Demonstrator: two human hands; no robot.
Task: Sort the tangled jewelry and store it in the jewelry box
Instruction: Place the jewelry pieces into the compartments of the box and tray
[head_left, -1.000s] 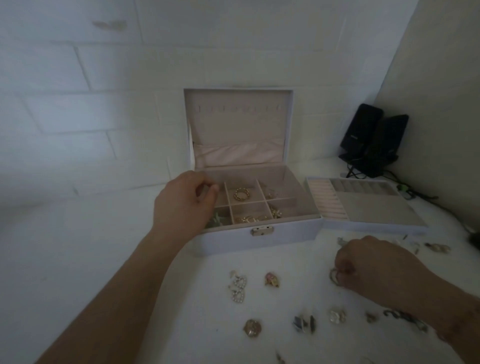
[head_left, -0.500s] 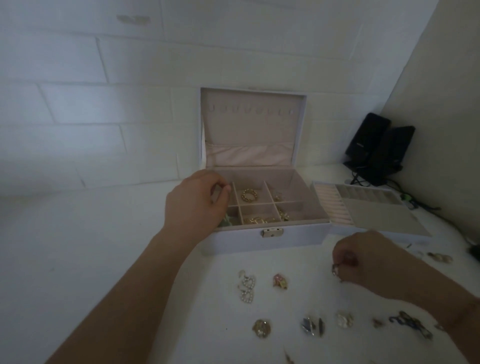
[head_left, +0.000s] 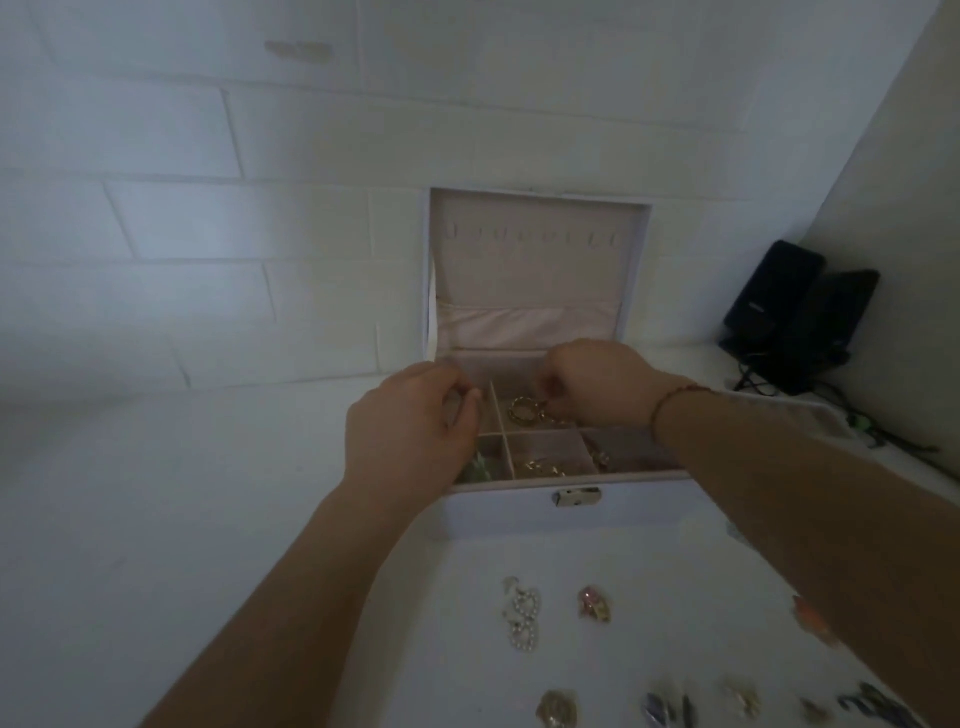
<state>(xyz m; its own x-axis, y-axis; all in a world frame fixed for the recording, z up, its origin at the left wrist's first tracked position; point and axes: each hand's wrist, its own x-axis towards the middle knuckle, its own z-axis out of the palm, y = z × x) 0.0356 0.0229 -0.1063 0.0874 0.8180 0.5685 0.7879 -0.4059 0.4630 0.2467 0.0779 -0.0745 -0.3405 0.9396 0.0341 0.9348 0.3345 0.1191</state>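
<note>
The white jewelry box (head_left: 519, 514) stands open against the wall, its pink lid (head_left: 535, 275) upright. Its compartments hold a gold ring (head_left: 523, 410), a gold chain (head_left: 543, 469) and a green piece (head_left: 477, 467). My left hand (head_left: 410, 431) hovers over the box's left compartments with fingers curled; what they hold is hidden. My right hand (head_left: 597, 384) reaches over the back middle compartment and pinches a small gold piece just above the ring. On the table in front lie a pearl piece (head_left: 522, 613), a pink piece (head_left: 594, 605) and several other loose pieces (head_left: 557, 709).
Right of the box, the removed tray insert (head_left: 815, 415) is mostly hidden behind my right forearm. Two black speakers (head_left: 795, 317) with cables (head_left: 883, 441) stand in the back right corner. A white brick wall runs behind the box.
My right hand lifted a small gold piece off the table at the right and carried it up and left over the box. My left hand stayed at the box's left side.
</note>
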